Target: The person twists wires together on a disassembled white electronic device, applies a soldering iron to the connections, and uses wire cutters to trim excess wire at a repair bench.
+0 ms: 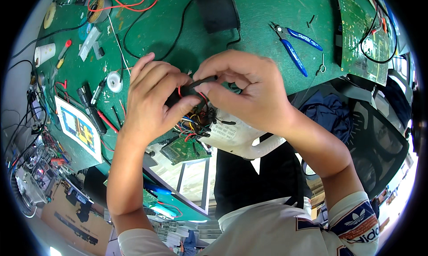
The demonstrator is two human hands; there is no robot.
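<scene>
My left hand [154, 93] is closed around a dark part with a red wire, mostly hidden behind the fingers. My right hand [252, 84] pinches a short black tube-like strip [207, 81] between thumb and fingers, right beside the left fingertips. Just below both hands, a bundle of coloured wires [195, 124] spills from a white plastic housing [232, 138] with a loop-shaped handle. The housing sits at the bench's near edge, against my lap. A green circuit board [185, 150] lies below the wires.
Blue-handled cutters [296, 46] lie open at the right on the green bench [263, 15]. A black box with a cable [218, 10] stands at the back. At left are a flashlight [91, 109], a printed sheet [80, 129] and a solder spool [114, 82]. A large circuit board [363, 42] is far right.
</scene>
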